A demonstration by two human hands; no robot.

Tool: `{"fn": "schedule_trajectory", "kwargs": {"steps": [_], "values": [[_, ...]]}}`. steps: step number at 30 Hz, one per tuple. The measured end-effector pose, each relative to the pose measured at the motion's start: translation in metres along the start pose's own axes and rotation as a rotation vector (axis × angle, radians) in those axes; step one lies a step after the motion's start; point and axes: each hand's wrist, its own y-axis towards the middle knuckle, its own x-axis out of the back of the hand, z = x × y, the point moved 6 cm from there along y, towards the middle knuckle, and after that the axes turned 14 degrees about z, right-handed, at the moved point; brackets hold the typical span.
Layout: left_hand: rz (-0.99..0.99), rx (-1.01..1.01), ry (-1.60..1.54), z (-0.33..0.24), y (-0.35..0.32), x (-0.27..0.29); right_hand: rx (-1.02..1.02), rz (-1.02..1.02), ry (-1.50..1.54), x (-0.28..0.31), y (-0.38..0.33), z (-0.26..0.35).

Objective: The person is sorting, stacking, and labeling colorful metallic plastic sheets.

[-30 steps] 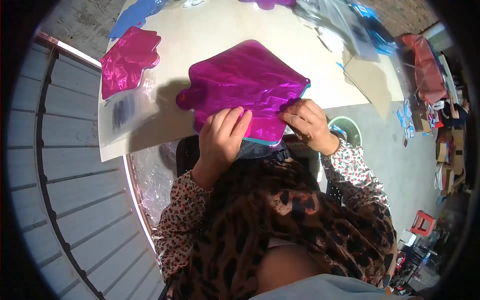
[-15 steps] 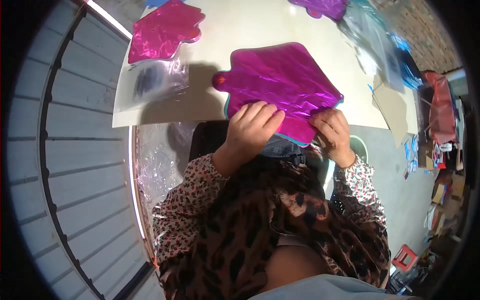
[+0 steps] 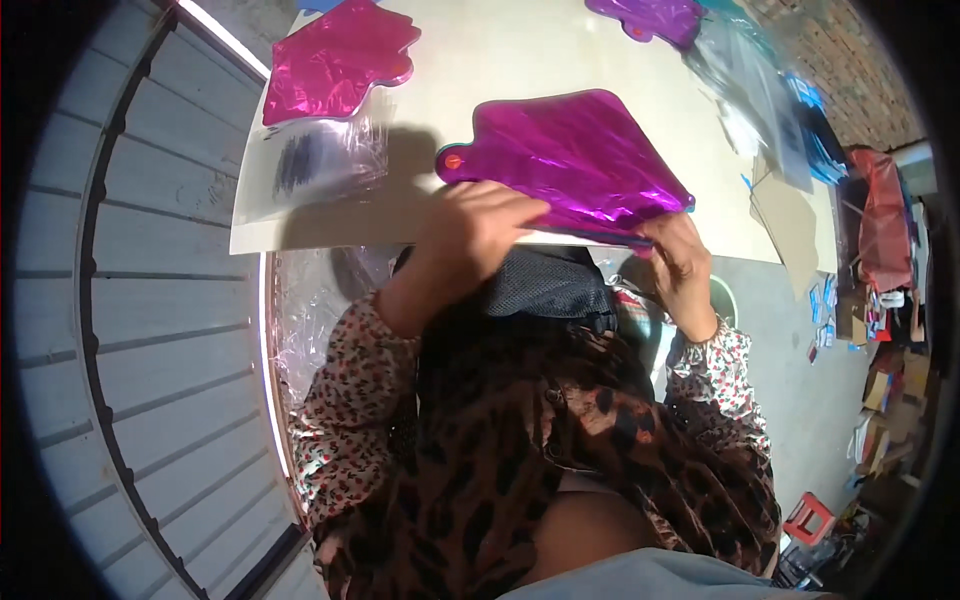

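A flat magenta foil balloon [image 3: 585, 150] lies near the front edge of the pale table, its near side folded over into a dark crease. A round tab with an orange-red mark shows at its left end. My left hand [image 3: 465, 235] rests on the near left part of the foil, fingers stretched out and slightly blurred. With fingers and thumb bent together, my right hand [image 3: 680, 250] grips the near right corner by the fold.
A pink foil balloon stack [image 3: 340, 60] and clear plastic bags [image 3: 325, 165] lie at the table's left. Purple foil balloons [image 3: 655, 18] and clear plastic sheets [image 3: 745, 85] are at the far right, beside brown card [image 3: 780, 215]. A ribbed wall [image 3: 180, 300] stands left.
The balloon's near part, which hung flat over the table edge, is now folded over. My left hand has shifted left and its fingers have straightened; my right hand stays on the right corner.
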Motion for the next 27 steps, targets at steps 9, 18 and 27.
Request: {"fn": "schedule_trajectory", "kwargs": {"steps": [9,18,27], "values": [[-0.103,0.467,-0.301,0.034,-0.009,0.010,-0.450,0.022,0.209,0.006,0.021,-0.011],[-0.212,0.449,0.003,0.021,0.007,0.004,-0.270,-0.142,-0.230,0.011,0.032,-0.007],[-0.117,0.367,0.168,0.023,0.015,0.001,-0.221,-0.116,-0.319,0.012,0.035,0.003]]}}
